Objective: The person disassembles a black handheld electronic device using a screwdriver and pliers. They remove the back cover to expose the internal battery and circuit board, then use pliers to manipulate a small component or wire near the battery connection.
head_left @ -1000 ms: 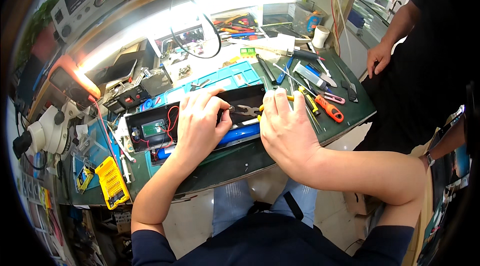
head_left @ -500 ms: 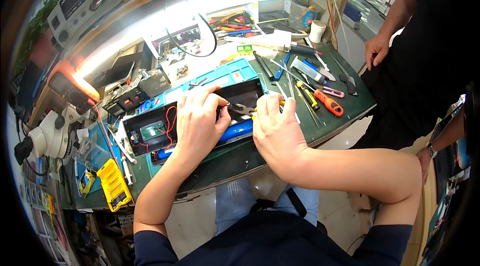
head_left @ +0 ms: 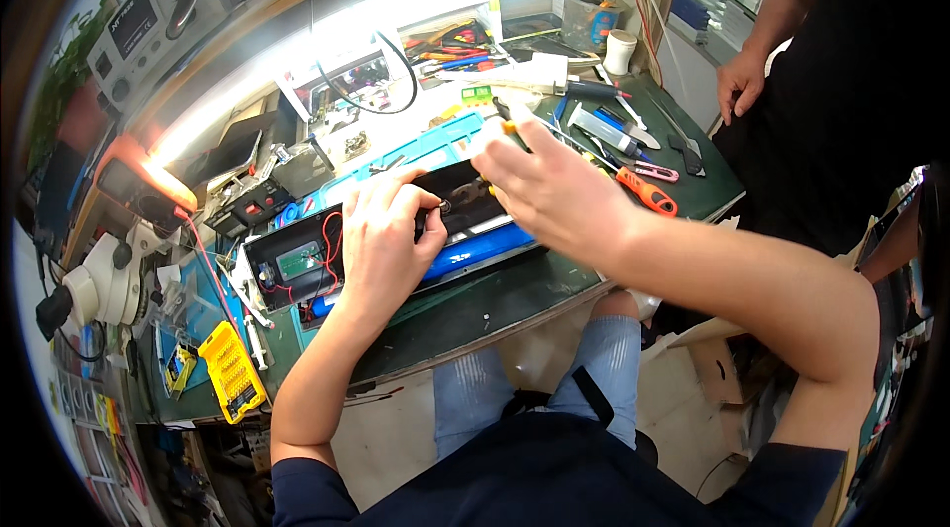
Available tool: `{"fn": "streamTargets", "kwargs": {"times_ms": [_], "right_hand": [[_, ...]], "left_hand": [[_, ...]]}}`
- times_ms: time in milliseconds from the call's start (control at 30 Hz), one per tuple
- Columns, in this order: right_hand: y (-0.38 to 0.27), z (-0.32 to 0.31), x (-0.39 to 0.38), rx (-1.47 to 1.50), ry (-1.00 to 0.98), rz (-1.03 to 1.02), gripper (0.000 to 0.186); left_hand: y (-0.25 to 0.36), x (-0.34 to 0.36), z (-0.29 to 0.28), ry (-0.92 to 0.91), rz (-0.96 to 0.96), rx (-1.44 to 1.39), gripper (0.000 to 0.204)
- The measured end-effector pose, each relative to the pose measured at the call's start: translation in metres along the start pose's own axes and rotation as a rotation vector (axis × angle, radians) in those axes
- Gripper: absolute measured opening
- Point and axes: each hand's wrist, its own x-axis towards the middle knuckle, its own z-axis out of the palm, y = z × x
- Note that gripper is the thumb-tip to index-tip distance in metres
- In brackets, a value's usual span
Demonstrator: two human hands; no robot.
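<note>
A long black case (head_left: 315,283) lies open on the bench. Inside its left end are a green circuit board (head_left: 299,261) and red wires (head_left: 333,252). A blue cylinder, which looks like a battery pack (head_left: 473,253), runs along its near side. My left hand (head_left: 376,235) lies across the middle of the case, thumb and forefinger pinched on a small dark part (head_left: 442,208) whose kind I cannot make out. My right hand (head_left: 564,192) grips yellow-handled pliers (head_left: 469,194), their jaws inside the case near that part and partly blurred.
A light blue tray (head_left: 435,144) lies behind the case. Screwdrivers, including an orange one (head_left: 648,192), and other tools crowd the right. A yellow bit case (head_left: 230,369), an orange multimeter (head_left: 148,186) and a microscope (head_left: 99,280) stand left. Another person's hand (head_left: 740,87) hangs beyond the right edge.
My right hand has turned and risen with the pliers, its elbow swinging outward. My left hand stays pinched at the case. The view has shifted slightly.
</note>
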Motion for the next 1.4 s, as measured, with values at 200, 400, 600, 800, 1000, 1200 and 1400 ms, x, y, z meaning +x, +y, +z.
{"fn": "streamTargets", "kwargs": {"times_ms": [200, 400, 600, 800, 1000, 1200, 1400], "right_hand": [[-0.032, -0.043, -0.009, 0.374, -0.352, 0.216, 0.038], [-0.034, -0.046, -0.002, 0.357, -0.378, 0.255, 0.038], [-0.046, -0.045, 0.0, 0.383, -0.374, 0.308, 0.036], [-0.052, -0.056, 0.013, 0.354, -0.502, 0.315, 0.036], [-0.059, -0.043, 0.012, 0.158, -0.414, 0.291, 0.038], [-0.02, 0.002, 0.003, -0.225, -0.023, 0.084, 0.043], [-0.029, -0.005, -0.009, 0.26, 0.001, 0.246, 0.034]], "left_hand": [[0.001, 0.0, 0.0, 0.007, -0.002, 0.008, 0.013], [0.0, 0.0, 0.0, 0.007, 0.029, 0.026, 0.017], [0.002, 0.0, 0.0, 0.014, 0.027, 0.041, 0.016], [0.002, 0.0, 0.001, 0.02, 0.019, 0.067, 0.016], [0.0, -0.001, 0.0, 0.008, 0.026, 0.047, 0.016], [-0.001, 0.0, 0.001, 0.005, 0.038, 0.044, 0.015], [0.0, -0.001, -0.001, 0.009, 0.02, 0.054, 0.016]]}}
